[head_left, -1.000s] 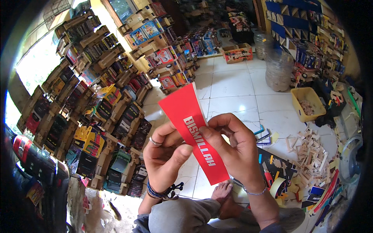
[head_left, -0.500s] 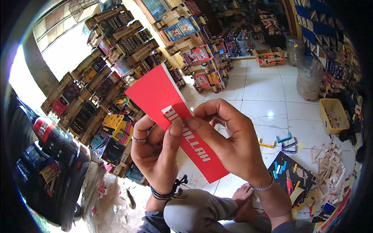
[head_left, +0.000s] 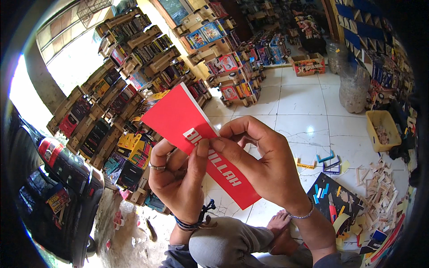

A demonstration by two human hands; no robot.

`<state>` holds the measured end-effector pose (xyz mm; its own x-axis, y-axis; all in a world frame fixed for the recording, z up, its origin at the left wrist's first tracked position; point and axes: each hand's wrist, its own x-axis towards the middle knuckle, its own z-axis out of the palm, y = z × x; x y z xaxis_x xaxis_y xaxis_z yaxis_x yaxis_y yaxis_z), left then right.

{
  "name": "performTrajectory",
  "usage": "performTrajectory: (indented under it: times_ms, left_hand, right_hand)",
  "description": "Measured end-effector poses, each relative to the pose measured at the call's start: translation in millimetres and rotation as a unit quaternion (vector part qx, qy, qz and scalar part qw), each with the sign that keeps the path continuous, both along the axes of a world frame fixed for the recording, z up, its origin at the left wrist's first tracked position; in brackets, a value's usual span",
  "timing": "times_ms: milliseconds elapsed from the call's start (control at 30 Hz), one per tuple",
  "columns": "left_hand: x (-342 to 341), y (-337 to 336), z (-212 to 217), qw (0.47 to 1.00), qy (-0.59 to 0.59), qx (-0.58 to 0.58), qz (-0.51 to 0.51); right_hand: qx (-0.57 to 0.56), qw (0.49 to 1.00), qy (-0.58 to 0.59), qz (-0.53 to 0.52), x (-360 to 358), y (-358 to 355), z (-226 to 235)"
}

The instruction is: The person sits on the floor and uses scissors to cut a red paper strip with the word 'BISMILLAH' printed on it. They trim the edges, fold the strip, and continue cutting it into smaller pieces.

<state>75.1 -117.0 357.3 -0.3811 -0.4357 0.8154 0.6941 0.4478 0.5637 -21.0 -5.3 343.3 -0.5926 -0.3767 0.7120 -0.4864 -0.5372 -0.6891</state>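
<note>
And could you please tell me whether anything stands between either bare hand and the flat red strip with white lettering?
Nothing visible does: the bare left hand and bare right hand both pinch the red strip directly, their thumbs resting on its lettered face.

I have a red printed strip up in mid-air, pinched near its middle between the left hand and the right hand. It slants from upper left to lower right, broad face towards me, its upper end looking wider. Pale block lettering runs lengthwise (the thumbs hide some of it from where I sit). A thin white edge shows along its upper right side.
</note>
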Motion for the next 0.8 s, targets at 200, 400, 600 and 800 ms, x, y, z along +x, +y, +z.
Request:
performTrajectory:
  times_ms: [200, 400, 600, 800]
  left_hand:
    - [-2.0, -1.6, -2.5, 1.000, -0.002, -0.012, 0.015]
    - [-3.3, -1.6, -4.5, 1.000, 0.009, -0.006, 0.002]
    - [-4.1, -3.1, -6.7, 1.000, 0.006, -0.013, 0.014]
    - [-5.1, -3.0, -8.4, 0.999, -0.002, -0.019, 0.033]
  right_hand:
    - [0.031, 0.999, -0.011, 0.026, -1.4, 5.5, 0.0]
    - [0.029, 0.998, -0.026, 0.042, -2.1, 3.5, -0.9]
    - [0.038, 0.998, -0.026, 0.042, -3.5, 4.3, -1.6]
    - [0.039, 0.998, -0.034, 0.043, -3.9, 3.9, -2.6]
